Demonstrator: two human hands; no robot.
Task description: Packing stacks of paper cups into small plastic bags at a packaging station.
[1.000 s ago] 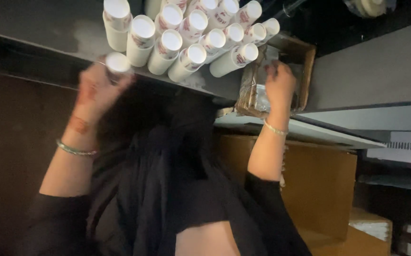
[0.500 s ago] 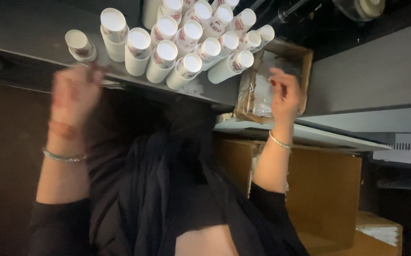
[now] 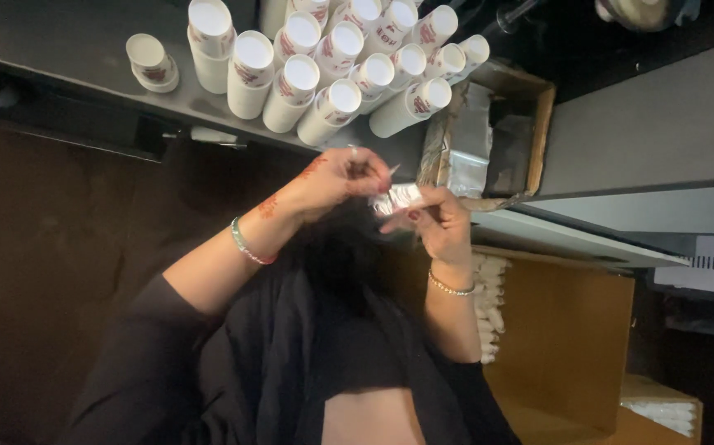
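Left hand [image 3: 336, 177] and right hand [image 3: 435, 222]: held together just below the worktop [image 3: 69, 49] edge, fingers of both pinched closed on one small clear plastic packet [image 3: 396, 198] between them. Paper cups [image 3: 332, 66]: white, in stacks lying clustered on the worktop; one single cup [image 3: 151, 62] stands apart at the side. Cardboard box [image 3: 497, 136]: beside the stacks, holding more clear packets.
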